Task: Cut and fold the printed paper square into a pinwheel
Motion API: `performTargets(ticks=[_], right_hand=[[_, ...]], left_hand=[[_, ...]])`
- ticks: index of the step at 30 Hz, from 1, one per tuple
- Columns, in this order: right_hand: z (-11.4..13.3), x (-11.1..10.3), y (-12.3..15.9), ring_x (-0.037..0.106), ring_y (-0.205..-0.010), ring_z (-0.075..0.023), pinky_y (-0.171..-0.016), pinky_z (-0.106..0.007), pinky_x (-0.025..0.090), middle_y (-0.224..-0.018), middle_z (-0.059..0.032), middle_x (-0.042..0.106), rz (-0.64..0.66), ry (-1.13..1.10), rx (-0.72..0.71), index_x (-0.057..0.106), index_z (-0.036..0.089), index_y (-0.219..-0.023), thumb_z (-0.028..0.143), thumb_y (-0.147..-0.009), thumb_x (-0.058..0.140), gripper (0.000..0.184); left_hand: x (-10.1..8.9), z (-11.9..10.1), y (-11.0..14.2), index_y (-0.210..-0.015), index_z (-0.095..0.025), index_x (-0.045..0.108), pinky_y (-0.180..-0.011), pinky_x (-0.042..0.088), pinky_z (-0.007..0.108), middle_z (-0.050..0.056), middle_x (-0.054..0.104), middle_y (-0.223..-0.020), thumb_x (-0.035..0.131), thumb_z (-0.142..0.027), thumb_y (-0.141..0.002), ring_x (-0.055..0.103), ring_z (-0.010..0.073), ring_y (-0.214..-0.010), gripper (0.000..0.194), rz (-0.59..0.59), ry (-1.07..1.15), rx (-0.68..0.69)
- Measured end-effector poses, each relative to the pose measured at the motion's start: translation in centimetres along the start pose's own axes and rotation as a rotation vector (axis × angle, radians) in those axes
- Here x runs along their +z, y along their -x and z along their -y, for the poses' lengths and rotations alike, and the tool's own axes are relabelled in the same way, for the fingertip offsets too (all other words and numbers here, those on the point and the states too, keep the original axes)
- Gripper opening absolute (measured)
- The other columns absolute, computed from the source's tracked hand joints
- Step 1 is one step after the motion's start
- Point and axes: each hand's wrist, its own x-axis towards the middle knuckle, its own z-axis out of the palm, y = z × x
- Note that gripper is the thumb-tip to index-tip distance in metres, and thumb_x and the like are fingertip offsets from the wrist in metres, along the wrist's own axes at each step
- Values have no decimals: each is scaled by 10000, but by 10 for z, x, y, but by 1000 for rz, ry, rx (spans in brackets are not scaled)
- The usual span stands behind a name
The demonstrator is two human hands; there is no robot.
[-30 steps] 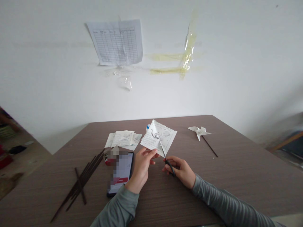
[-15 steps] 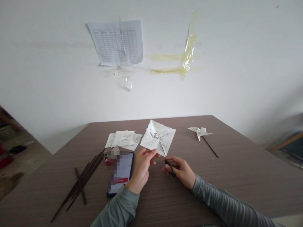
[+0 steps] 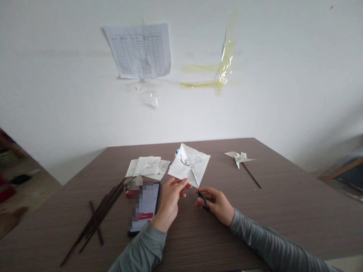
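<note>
My left hand (image 3: 170, 198) pinches the lower edge of a square of printed paper (image 3: 188, 164) with a sketch on it, holding it up above the table. My right hand (image 3: 217, 206) grips black-handled scissors (image 3: 202, 196). Their thin blade runs up into the paper's lower corner, along a slit. The two hands are close together, with the scissors between them. The left hand is just above a smartphone (image 3: 144, 207), whose screen is blurred out, without visibly touching it.
Loose printed papers (image 3: 147, 166) lie on the brown wood-grain table (image 3: 269, 215) behind the hands. A bundle of dark sticks (image 3: 98, 221) lies to the left, and a paper pinwheel on a stick (image 3: 239, 158) to the right. A table edge and floor show at left.
The paper has shifted slightly left and its right corner has dropped a little closer to the hands. The scissors have barely moved.
</note>
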Motion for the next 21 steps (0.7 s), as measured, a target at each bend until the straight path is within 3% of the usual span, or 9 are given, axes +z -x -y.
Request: performTargets(ticks=[6, 21], right_hand=[[1, 0, 0, 869, -692, -431, -691, -557, 730, -849, -158, 942, -13, -11, -41, 952, 286, -1010, 812, -711, 1131, 631], [-2, -1, 0, 874, -737, -409, -731, -530, 726, -877, -146, 955, -6, -5, -35, 940, 290, -1044, 835, -740, 1121, 649]], left_hand=[[1, 0, 0, -902, -211, 839, -507, 457, 190, 36, 932, -852, 1127, -255, -717, 907, 216, -723, 345, 6, 27, 0], [-1, 1, -2, -901, -218, 841, -520, 450, 202, 36, 933, -852, 1133, -284, -711, 904, 215, -729, 355, 9, 5, 2]])
